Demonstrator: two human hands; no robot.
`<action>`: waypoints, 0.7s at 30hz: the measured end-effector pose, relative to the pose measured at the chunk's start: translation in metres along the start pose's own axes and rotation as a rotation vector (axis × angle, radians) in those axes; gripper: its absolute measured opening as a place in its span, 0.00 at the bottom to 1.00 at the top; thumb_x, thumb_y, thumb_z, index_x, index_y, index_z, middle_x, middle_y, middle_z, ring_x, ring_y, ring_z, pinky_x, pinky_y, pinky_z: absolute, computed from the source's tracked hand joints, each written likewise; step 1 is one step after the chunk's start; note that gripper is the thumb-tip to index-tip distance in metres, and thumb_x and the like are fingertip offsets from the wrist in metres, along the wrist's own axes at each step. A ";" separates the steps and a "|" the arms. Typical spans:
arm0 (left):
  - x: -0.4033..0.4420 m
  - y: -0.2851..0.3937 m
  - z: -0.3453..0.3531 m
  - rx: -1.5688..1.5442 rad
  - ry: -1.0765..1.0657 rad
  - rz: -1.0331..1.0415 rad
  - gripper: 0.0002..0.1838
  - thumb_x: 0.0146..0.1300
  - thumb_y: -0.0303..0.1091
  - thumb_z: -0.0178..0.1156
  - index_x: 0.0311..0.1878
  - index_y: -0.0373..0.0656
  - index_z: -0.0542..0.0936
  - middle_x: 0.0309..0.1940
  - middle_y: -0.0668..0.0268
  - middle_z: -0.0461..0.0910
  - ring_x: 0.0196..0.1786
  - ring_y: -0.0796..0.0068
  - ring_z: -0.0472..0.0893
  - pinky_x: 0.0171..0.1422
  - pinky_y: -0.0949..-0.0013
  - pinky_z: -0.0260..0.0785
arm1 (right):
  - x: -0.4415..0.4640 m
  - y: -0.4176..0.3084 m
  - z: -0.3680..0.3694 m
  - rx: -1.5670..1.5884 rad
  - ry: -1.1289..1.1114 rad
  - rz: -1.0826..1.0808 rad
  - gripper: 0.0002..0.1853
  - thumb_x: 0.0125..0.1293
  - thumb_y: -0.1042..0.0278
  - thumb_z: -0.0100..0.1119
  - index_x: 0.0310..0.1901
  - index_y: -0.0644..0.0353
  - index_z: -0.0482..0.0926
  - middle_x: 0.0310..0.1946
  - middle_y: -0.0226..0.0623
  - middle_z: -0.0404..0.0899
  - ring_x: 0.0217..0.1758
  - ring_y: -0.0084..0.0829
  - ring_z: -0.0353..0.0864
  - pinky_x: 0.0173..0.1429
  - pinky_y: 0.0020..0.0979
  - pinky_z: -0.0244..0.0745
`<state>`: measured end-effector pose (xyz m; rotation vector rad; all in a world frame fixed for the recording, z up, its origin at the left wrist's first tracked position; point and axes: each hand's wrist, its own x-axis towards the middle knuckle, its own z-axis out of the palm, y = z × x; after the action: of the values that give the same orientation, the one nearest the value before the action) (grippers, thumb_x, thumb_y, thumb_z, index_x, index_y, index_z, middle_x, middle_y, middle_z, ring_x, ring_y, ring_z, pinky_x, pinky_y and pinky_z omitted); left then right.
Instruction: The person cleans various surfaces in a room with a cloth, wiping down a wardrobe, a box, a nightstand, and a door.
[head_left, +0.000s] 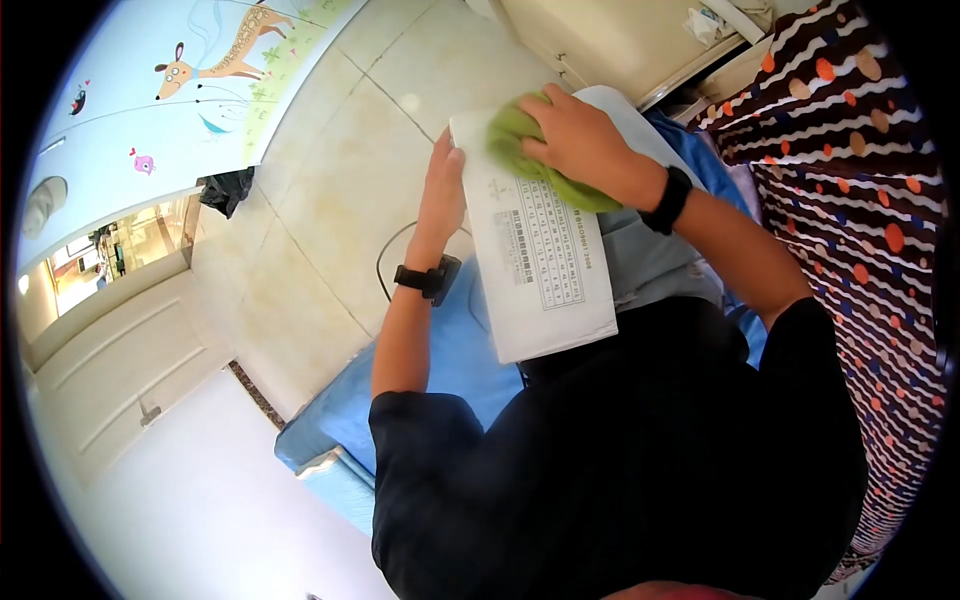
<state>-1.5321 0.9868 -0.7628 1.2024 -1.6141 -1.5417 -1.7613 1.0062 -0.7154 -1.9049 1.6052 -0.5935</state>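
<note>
A long white box [550,305] with printed text and a table of figures lies across my lap, over grey trousers. At its upper left edge, my left hand [446,190] holds the box, fingers along the side and thumb near the corner. My right hand [575,135] grips a green cloth [515,135], which is pressed on the far part of the box's printed face and hangs over its right edge. The cloth covers part of the print and is slightly blurred. Each wrist wears a black band.
Blue bedding [345,410] lies under and beside me. A patterned curtain [850,200] hangs at the right. Beyond the box are a tiled floor [330,190] and a cream cabinet [600,45]. A black bag [227,192] sits near a panel with a deer picture [225,65].
</note>
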 end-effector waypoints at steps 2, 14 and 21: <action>-0.001 -0.004 0.000 -0.042 0.021 -0.010 0.30 0.74 0.46 0.38 0.70 0.33 0.60 0.65 0.53 0.68 0.66 0.64 0.68 0.70 0.65 0.58 | -0.027 -0.002 0.000 -0.042 0.028 -0.038 0.22 0.56 0.59 0.63 0.52 0.55 0.72 0.44 0.44 0.70 0.46 0.48 0.77 0.46 0.44 0.74; -0.011 -0.011 -0.006 -0.272 0.009 -0.098 0.32 0.73 0.47 0.41 0.73 0.37 0.54 0.68 0.57 0.64 0.68 0.65 0.66 0.70 0.65 0.60 | -0.128 -0.051 -0.009 0.167 -0.331 -0.286 0.25 0.46 0.62 0.72 0.47 0.54 0.77 0.48 0.42 0.71 0.51 0.45 0.75 0.53 0.39 0.74; -0.021 0.008 -0.009 -0.260 -0.031 -0.119 0.35 0.71 0.48 0.42 0.75 0.40 0.51 0.68 0.59 0.63 0.68 0.65 0.66 0.66 0.64 0.65 | -0.083 -0.011 -0.006 0.253 -0.038 -0.025 0.24 0.53 0.59 0.67 0.51 0.57 0.75 0.48 0.46 0.73 0.47 0.46 0.77 0.51 0.40 0.75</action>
<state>-1.5171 1.0007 -0.7499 1.1524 -1.3310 -1.7903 -1.7721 1.0883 -0.7009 -1.7410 1.4116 -0.7298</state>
